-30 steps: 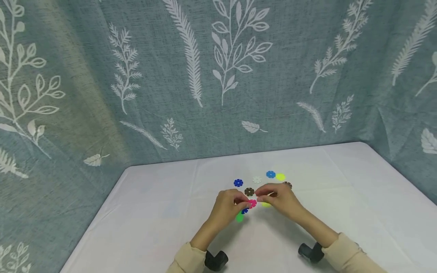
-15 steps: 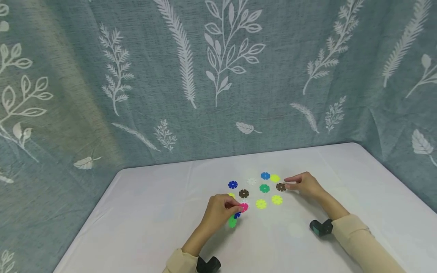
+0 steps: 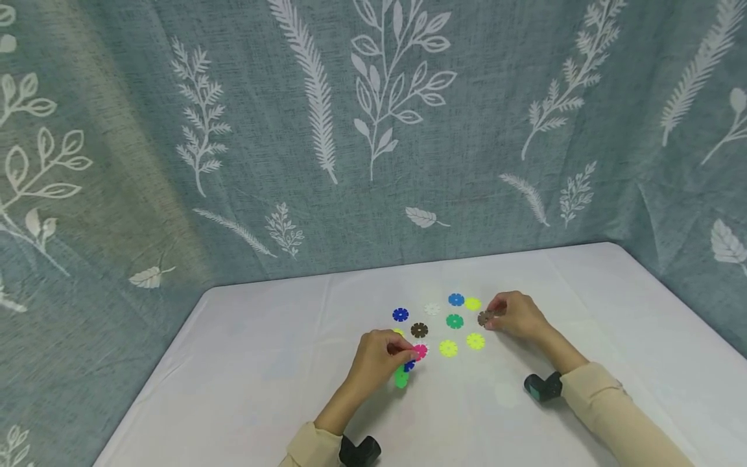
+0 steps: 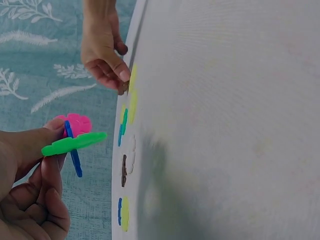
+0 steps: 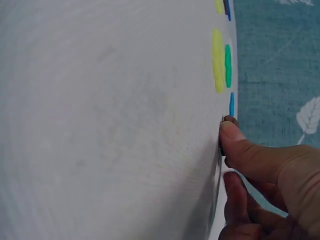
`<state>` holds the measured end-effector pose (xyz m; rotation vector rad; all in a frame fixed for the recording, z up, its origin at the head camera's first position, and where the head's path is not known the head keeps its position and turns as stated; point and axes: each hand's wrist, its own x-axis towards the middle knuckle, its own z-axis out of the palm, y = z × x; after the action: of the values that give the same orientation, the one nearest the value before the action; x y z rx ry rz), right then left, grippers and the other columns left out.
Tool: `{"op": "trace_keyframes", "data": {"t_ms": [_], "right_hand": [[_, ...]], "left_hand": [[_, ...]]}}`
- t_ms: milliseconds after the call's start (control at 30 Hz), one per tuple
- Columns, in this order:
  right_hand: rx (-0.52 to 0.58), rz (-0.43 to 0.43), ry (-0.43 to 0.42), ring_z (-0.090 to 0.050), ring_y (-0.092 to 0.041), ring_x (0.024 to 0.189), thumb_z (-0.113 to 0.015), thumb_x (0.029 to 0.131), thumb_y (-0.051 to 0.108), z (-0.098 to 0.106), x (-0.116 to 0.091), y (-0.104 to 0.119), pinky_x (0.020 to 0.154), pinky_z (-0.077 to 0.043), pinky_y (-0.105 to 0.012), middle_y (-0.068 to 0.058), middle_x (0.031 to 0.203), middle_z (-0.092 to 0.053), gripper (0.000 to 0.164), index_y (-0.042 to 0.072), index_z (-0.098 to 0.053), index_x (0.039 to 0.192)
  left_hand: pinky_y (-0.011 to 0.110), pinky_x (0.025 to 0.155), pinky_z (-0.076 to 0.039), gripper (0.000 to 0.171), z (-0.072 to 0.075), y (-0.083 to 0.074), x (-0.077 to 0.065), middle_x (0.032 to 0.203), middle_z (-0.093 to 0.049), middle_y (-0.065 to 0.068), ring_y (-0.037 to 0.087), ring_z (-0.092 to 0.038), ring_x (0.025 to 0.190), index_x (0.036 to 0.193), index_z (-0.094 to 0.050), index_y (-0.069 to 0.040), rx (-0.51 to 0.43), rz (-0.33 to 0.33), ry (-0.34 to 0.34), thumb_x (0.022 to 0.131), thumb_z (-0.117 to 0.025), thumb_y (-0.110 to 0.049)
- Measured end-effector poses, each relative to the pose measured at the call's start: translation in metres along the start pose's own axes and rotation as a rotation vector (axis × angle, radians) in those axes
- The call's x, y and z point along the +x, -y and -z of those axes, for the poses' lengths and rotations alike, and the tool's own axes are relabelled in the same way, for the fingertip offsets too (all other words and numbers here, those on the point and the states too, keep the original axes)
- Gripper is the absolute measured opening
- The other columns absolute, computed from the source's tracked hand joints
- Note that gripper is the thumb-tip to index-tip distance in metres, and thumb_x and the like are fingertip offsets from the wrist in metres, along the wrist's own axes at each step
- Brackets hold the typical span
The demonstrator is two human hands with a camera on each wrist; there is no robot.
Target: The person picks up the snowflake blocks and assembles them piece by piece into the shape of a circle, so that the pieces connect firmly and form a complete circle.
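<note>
To the right of the teal disc [image 3: 454, 321] on the desk [image 3: 262, 389], the right hand [image 3: 516, 316] pinches a brown disc [image 3: 484, 318] between thumb and fingers; whether that disc touches the desk cannot be told. To the front left of the teal disc, the left hand [image 3: 377, 357] pinches a joined cluster raised above the desk: a pink disc [image 4: 80, 122], a navy disc [image 4: 76, 162] and a green disc [image 4: 92, 140], the navy one crossing the green. Just behind the teal disc lies a light blue disc [image 3: 456, 299]; left of it, a dark brown disc [image 3: 419, 330]; behind it to the left, a white disc [image 3: 432, 309]; in front, a yellow disc [image 3: 448, 348].
</note>
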<state>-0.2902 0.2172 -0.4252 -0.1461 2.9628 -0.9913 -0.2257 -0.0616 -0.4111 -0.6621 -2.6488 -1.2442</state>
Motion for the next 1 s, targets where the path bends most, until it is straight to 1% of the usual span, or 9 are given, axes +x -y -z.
{"op": "trace_keyframes", "data": {"t_ms": [133,200,267,367,533,633,700,800,1000], "right_hand": [[-0.02,0.036,-0.012,-0.055,-0.017,0.069,-0.073,0.072,0.012,0.003,-0.002,0.003,0.061,-0.041,-0.03,-0.005,0.074,-0.063,0.016,0.005,-0.063,0.081],[-0.012,0.057,-0.014,-0.053,-0.015,0.065,-0.072,0.074,0.01,0.005,-0.003,0.005,0.059,-0.039,-0.028,-0.004,0.07,-0.062,0.011,0.004,-0.063,0.078],[0.019,0.059,0.0,-0.052,-0.015,0.065,-0.07,0.076,0.009,0.006,-0.005,0.008,0.059,-0.039,-0.026,-0.004,0.069,-0.063,0.01,0.003,-0.063,0.078],[0.15,0.032,0.055,-0.056,-0.013,0.066,-0.067,0.08,0.012,0.01,-0.009,0.016,0.059,-0.042,-0.026,-0.004,0.072,-0.065,0.012,0.0,-0.063,0.083],[0.44,-0.042,0.171,-0.063,-0.009,0.067,-0.064,0.084,0.019,0.014,-0.025,0.05,0.06,-0.045,-0.027,0.001,0.074,-0.067,0.025,-0.002,-0.061,0.098],[0.537,-0.045,0.216,-0.063,-0.008,0.066,-0.064,0.085,0.021,0.011,-0.032,0.065,0.06,-0.046,-0.024,0.002,0.073,-0.066,0.032,-0.003,-0.06,0.105],[0.577,-0.035,0.234,-0.061,-0.008,0.065,-0.063,0.085,0.02,0.008,-0.035,0.069,0.059,-0.045,-0.023,0.001,0.073,-0.066,0.033,-0.004,-0.06,0.107],[0.602,-0.029,0.239,-0.061,-0.008,0.064,-0.062,0.086,0.019,0.002,-0.037,0.073,0.059,-0.045,-0.022,0.001,0.075,-0.066,0.032,-0.005,-0.059,0.107],[0.622,-0.036,0.248,-0.061,-0.009,0.064,-0.062,0.085,0.017,-0.007,-0.042,0.078,0.059,-0.044,-0.022,0.002,0.073,-0.065,0.03,-0.005,-0.059,0.105]], "left_hand": [[0.015,0.056,-0.043,0.007,0.0,0.0,-0.001,0.069,-0.068,0.004,0.002,-0.051,0.059,0.073,-0.071,-0.003,0.002,-0.002,0.002,0.075,-0.074,-0.009],[0.016,0.056,-0.043,0.006,0.001,0.0,-0.002,0.069,-0.067,0.003,0.002,-0.05,0.059,0.074,-0.071,-0.004,0.003,0.001,0.005,0.075,-0.073,-0.009],[0.016,0.057,-0.044,0.005,0.001,-0.001,-0.002,0.069,-0.067,0.003,0.001,-0.05,0.06,0.074,-0.071,-0.005,0.004,-0.004,0.006,0.076,-0.073,-0.009],[0.016,0.057,-0.044,0.004,0.0,-0.002,-0.001,0.07,-0.066,0.002,0.002,-0.05,0.06,0.074,-0.071,-0.005,0.011,-0.013,0.007,0.076,-0.072,-0.009],[0.015,0.059,-0.044,0.005,-0.001,-0.009,0.001,0.07,-0.066,0.002,0.003,-0.052,0.063,0.074,-0.07,-0.006,0.045,-0.071,-0.018,0.077,-0.072,-0.009],[0.014,0.059,-0.044,0.005,-0.003,-0.015,0.002,0.071,-0.067,0.002,0.004,-0.054,0.063,0.074,-0.07,-0.006,0.063,-0.116,-0.048,0.077,-0.072,-0.01],[0.014,0.059,-0.044,0.006,-0.003,-0.018,0.003,0.071,-0.067,0.002,0.005,-0.055,0.063,0.074,-0.07,-0.006,0.071,-0.135,-0.065,0.077,-0.072,-0.011],[0.015,0.059,-0.044,0.006,-0.003,-0.019,0.004,0.071,-0.067,0.002,0.005,-0.055,0.063,0.074,-0.07,-0.006,0.072,-0.144,-0.083,0.077,-0.073,-0.011],[0.014,0.058,-0.044,0.005,-0.002,-0.02,0.004,0.072,-0.068,0.003,0.006,-0.055,0.064,0.075,-0.071,-0.006,0.071,-0.136,-0.091,0.076,-0.073,-0.011]]}}
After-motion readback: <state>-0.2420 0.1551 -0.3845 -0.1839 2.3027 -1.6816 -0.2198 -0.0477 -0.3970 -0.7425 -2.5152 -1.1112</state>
